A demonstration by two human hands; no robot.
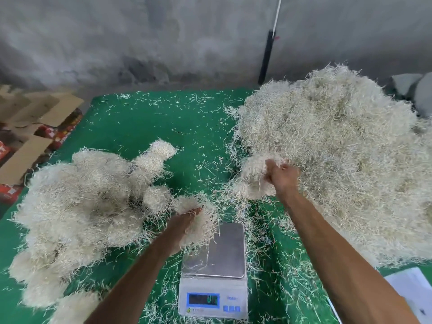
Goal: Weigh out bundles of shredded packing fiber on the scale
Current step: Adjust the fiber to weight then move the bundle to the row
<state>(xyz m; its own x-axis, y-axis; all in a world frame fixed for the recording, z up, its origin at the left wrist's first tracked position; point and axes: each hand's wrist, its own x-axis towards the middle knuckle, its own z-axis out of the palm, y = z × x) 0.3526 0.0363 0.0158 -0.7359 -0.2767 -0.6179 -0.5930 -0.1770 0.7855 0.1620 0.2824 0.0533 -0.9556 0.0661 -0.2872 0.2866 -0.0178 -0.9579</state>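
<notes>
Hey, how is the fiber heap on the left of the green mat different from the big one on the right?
The left heap of pale shredded fiber is made of separate rounded bundles; the right heap is one loose mass. The left heap is smaller and lower; the right heap is larger and taller. The left hand holds a bundle beside the left heap; the right hand grips fiber at the right heap's edge. Both lie on the green mat.

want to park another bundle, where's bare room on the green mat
Barest is the green mat at the back, between the left bundles and the big fiber heap, only stray shreds there. Around the scale it is crowded with loose fiber and both arms.
</notes>
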